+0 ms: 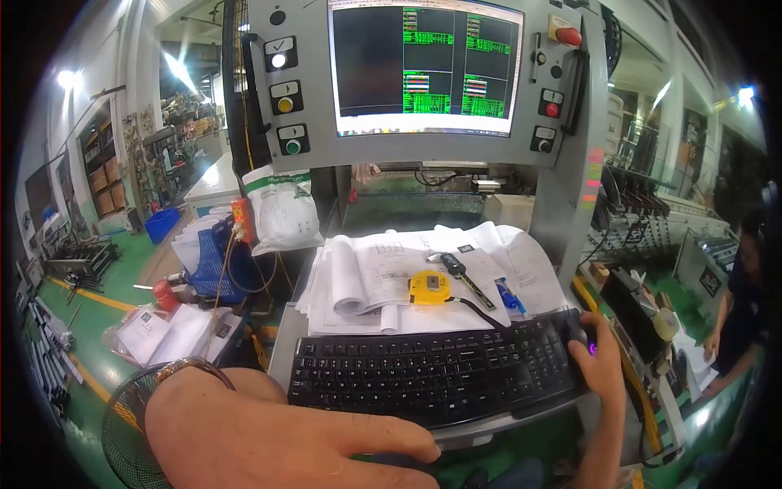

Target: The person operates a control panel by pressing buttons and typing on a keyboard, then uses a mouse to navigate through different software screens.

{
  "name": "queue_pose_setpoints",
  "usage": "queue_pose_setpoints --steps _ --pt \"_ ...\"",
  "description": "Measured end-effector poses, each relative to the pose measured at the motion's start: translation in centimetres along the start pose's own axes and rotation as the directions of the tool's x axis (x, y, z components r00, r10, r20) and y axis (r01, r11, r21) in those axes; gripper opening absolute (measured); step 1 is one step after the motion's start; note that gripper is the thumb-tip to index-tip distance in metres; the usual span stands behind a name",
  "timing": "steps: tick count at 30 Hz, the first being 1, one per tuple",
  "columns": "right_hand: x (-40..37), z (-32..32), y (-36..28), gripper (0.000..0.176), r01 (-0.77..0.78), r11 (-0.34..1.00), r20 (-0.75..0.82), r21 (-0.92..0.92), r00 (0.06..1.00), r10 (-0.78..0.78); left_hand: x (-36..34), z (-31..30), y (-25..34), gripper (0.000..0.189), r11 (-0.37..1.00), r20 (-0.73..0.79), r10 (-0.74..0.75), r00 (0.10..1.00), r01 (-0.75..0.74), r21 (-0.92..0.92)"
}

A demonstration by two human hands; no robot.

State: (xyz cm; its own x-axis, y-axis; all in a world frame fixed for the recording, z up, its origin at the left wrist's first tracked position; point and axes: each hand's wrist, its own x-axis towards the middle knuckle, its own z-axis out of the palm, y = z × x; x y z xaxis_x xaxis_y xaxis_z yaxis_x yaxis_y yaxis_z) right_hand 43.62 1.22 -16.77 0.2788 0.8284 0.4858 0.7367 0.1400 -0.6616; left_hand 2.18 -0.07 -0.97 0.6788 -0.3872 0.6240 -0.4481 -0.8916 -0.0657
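My left hand [269, 436] rests low in front of the black keyboard [423, 371], fingers stretched toward its front edge, holding nothing; a watch sits on the wrist. At the keyboard's right end my right hand [601, 359] lies over a black mouse [580, 332] with a purple light. Above the keyboard a yellow tape measure [428, 287], a black utility knife [466, 277] and a blue pen [508, 295] lie on paper drawings [383, 273].
A grey control panel holds a monitor [423, 65] showing green tables, with round buttons [285, 104] at its sides. A white bag [281, 208] hangs to the left. A fan grille [126, 428] is at lower left. Another person [745, 301] stands at far right.
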Motion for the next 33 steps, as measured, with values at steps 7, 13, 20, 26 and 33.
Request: queue_pose_setpoints --steps 7,13,20,26,33 --pt "0.2 0.2 1.1 0.055 0.078 0.997 0.017 -0.021 0.997 -0.078 0.6 -0.4 0.6 0.032 0.995 0.000 -0.079 0.997 0.079 -0.057" --pt "0.0 0.2 0.7 0.055 0.087 0.996 0.000 -0.011 0.996 -0.087 0.2 0.0 0.4 0.033 0.999 -0.010 -0.034 0.999 0.034 -0.008" --pt "-0.2 0.2 0.8 0.055 0.050 0.998 -0.065 0.032 0.997 -0.048 0.0 0.2 0.2 0.035 0.999 -0.013 -0.036 0.999 0.035 -0.017" --pt "-0.1 0.2 0.6 0.051 0.018 1.000 -0.044 0.008 0.999 -0.018 -0.2 0.5 0.3 0.031 0.999 -0.027 -0.037 0.999 0.037 -0.022" --pt "0.2 0.2 1.1 0.052 0.045 0.998 -0.007 -0.035 0.999 -0.046 -0.2 0.4 0.5 0.034 0.996 -0.052 -0.095 0.994 0.094 -0.006"
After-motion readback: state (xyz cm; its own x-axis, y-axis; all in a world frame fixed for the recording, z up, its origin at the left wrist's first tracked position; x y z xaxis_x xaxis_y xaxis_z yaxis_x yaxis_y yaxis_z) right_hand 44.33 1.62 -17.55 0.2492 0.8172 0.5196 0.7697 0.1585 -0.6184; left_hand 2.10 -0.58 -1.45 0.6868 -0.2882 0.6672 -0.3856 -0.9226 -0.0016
